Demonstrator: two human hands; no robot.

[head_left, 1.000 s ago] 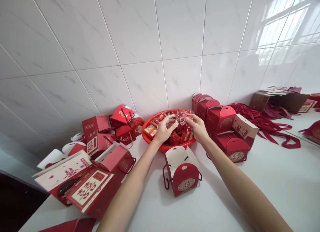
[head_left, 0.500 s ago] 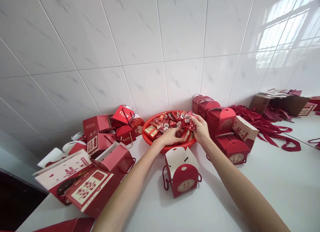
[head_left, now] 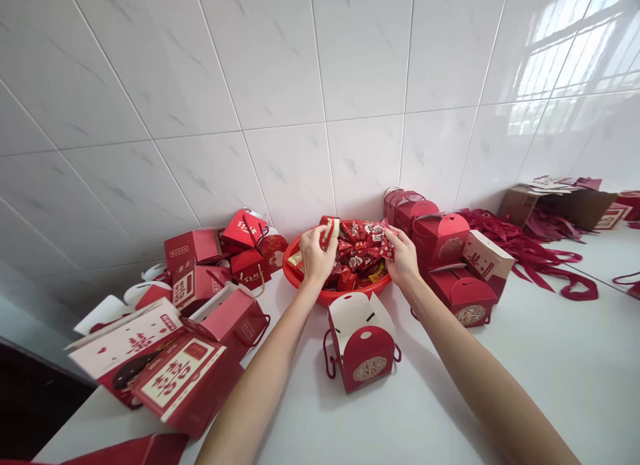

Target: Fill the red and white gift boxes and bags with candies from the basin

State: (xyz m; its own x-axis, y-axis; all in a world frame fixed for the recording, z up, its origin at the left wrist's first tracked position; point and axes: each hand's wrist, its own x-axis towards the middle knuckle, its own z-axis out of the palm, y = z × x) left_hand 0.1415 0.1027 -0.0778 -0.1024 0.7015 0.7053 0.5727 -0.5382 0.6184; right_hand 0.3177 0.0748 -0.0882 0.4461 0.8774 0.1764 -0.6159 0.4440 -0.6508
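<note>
Red-wrapped candies [head_left: 356, 259] fill a round red basin [head_left: 325, 298] against the tiled wall. My left hand [head_left: 320, 255] is closed on a red and gold wrapped candy [head_left: 330, 230], raised over the basin's left part. At the right rim, my right hand [head_left: 403, 257] pinches a red candy packet with pale dots [head_left: 388, 241]. Just in front of the basin stands an open red gift box [head_left: 369, 358], its flaps up and a dark red cord handle at each side. Its inside is mostly hidden from this angle.
Several red and white gift boxes [head_left: 200, 365] crowd the left of the white table [head_left: 430, 411]. More red boxes [head_left: 443, 241] stand right of the basin. Beyond them lie dark red ribbons [head_left: 525, 251] and a cardboard box [head_left: 520, 207] on its side.
My left hand has come up out of the candies and moved left, now with a red and gold wrapped candy. My right hand still holds its packet near the same spot.
</note>
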